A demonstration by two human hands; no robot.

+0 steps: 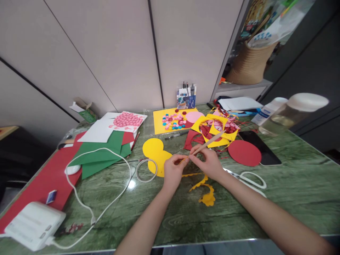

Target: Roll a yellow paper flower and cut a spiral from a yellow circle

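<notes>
My left hand [174, 170] and my right hand [209, 163] meet over the middle of the table, fingertips pinched together. Between them is a thin, pale wooden stick [209, 142], slanting up to the right past my right hand. A small yellowish bit shows at my left fingertips, too small to make out. Below my hands lies a curled orange-yellow paper strip with a scalloped edge [208, 198]. Beside my left hand are yellow paper circles [153, 148] and a roll of tape [137, 173]. White-handled scissors [253, 180] lie near my right forearm, which partly hides them.
Yellow and red paper scraps [196, 125] pile up behind my right hand. A red paper oval [244, 153] overlaps a phone [265, 150]. Colourful pompoms [174, 122] sit on a yellow sheet. At left are green paper [102, 150], a white cable [130, 170] and a white box-shaped device [33, 223].
</notes>
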